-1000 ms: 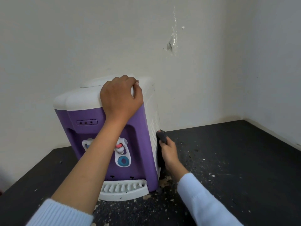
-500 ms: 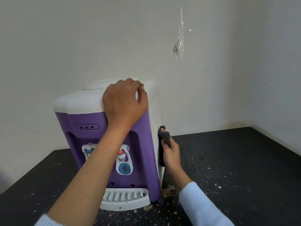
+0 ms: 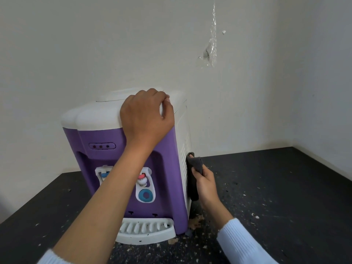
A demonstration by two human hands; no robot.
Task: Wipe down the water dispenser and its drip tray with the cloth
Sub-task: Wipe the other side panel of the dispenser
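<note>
Head view: right hand [image 3: 206,187] grips the cloth [image 3: 192,185], long axis vertical, against the dispenser [image 3: 168,168]; left hand [image 3: 146,115] clasps its top.

Single view: head cam, wide-angle, worn on me. It faces forward and down, from in front of and a bit above the dispenser [image 3: 99,119], close in, so the unit fills centre-left. Both my forearms come in from the bottom edge, with left hand [image 3: 146,117] mid-frame and right hand [image 3: 206,185] right of centre. Table [image 3: 285,187] covers the lower part, wall [image 3: 114,44] the upper half, room corner at right.
</note>
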